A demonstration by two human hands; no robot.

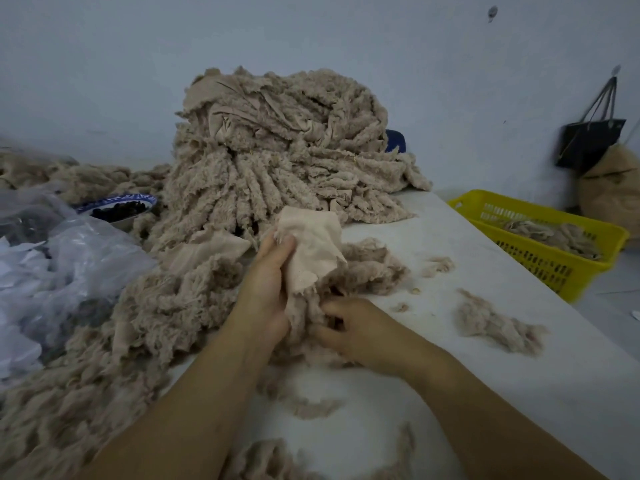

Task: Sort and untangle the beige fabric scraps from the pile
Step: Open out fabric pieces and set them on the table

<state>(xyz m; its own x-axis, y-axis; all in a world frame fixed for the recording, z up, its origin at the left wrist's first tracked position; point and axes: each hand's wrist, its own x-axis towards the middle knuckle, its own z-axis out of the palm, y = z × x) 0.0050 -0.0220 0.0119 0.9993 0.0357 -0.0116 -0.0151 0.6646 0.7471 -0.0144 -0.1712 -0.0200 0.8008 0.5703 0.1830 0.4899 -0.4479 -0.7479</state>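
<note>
**Two hands on one scrap at the foot of the pile**

We start at the left hand (268, 285), whose fingers are curled round the left edge of a beige fabric scrap (311, 244) and hold it upright, smooth backing towards us. The right hand (356, 332) is closed on the scrap's fluffy lower end, just below and to the right of the left. Its fingertips are buried in the fleece, so we cannot tell whether it pinches one strand or a whole tuft.

The scrap's long axis runs from the right hand up and away from us, ending above the left hand's fingertips. We judge that any pull to free it would run along that line, the hands drawing apart.

We cannot tell whether its lower end is separate from the loose fleece (374, 268) beneath it on the bench (485, 375).

Beyond the hands rises the main pile (277, 150), well apart from the held piece. A yellow basket (536, 265) with some beige pieces in it stands off the bench's right edge, nearer the right hand. A loose tuft (491, 323) lies between them.

To the left sit a clear plastic bag (69, 271) and a blue-and-white bowl (117, 204). Their dark contents are too blurred for us to name.
</note>
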